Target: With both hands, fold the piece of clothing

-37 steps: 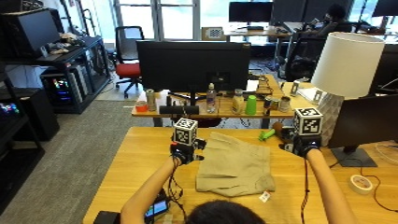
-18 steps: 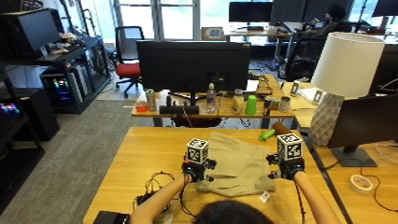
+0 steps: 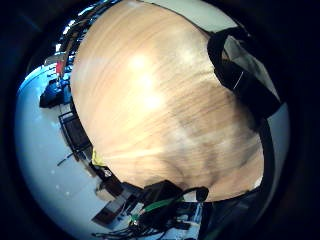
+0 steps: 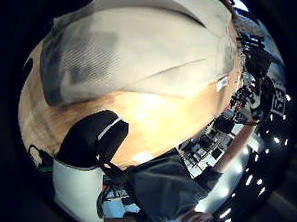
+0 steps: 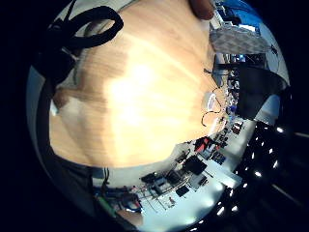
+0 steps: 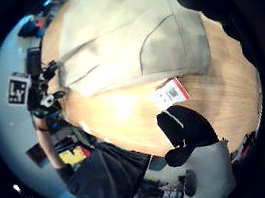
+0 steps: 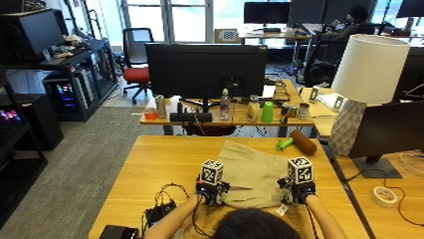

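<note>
A beige garment [image 7: 252, 172] lies flat on the wooden table [image 7: 165, 159], with a white tag [image 7: 281, 209] at its near right corner. My left hand [image 7: 211, 191] is at the garment's near left corner and my right hand [image 7: 299, 191] at its near right corner. The left thumb side palm view shows the cloth [image 4: 142, 45] spread beyond a black thumb [image 4: 94, 138] that hangs over bare wood. In the right thumb side palm view the thumb [image 6: 186, 133] is also off the cloth [image 6: 128, 39], beside the tag [image 6: 171, 93].
A brown roll [image 7: 303, 142] and a green object [image 7: 283, 145] lie at the table's far edge. Black cables and a small device [image 7: 159, 209] sit near left. To the right are a lamp [image 7: 364, 89], a dark monitor [image 7: 391, 134] and a tape roll [image 7: 384, 195].
Both hands have come back along the garment's sides, from about its middle to its near corners. The garment lies much as before.
</note>
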